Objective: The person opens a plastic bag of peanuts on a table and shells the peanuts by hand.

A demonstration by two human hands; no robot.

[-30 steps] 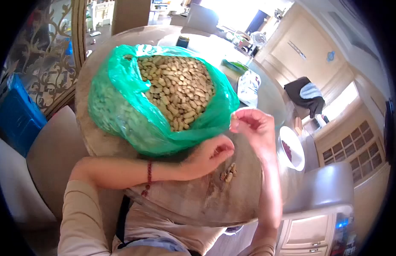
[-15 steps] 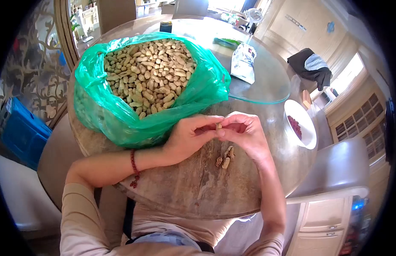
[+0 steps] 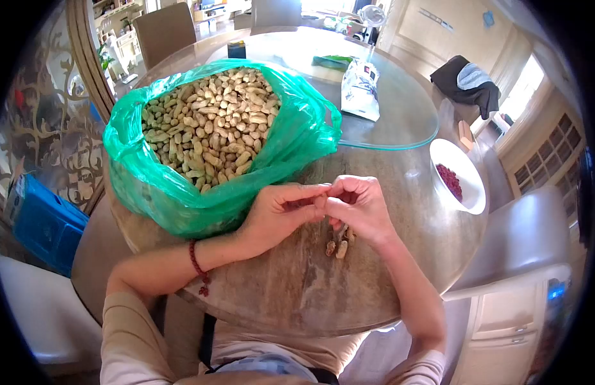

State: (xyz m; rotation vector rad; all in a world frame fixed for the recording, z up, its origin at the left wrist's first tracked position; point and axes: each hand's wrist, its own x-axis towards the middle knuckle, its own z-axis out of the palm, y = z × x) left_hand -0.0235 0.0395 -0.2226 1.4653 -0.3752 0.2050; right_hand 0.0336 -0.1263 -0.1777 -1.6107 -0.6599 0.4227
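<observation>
My left hand [image 3: 280,212] and my right hand [image 3: 363,209] meet over the near part of the table. Both are closed, thumbs and fingers pinched together at the tips around a peanut that the fingers now almost wholly hide. Beneath my right hand lie several broken peanut shells [image 3: 342,249] on the tabletop. Left of the hands stands a green plastic bag [image 3: 182,208], its mouth wide, heaped with unshelled peanuts [image 3: 214,122]. My left wrist, with a red bead bracelet, is close to the bag's near side.
A white bowl [image 3: 474,187] with reddish kernels [image 3: 449,181] sits near the table's right edge. Farther back, a silver-white packet [image 3: 360,90] and a green packet [image 3: 331,61] lie on the glass turntable [image 3: 400,122]. A small dark box [image 3: 236,49] stands behind the bag.
My fingertips have closed more tightly, covering the peanut that showed between them before. My right fingers dip lower over the shells. The whole view has shifted slightly.
</observation>
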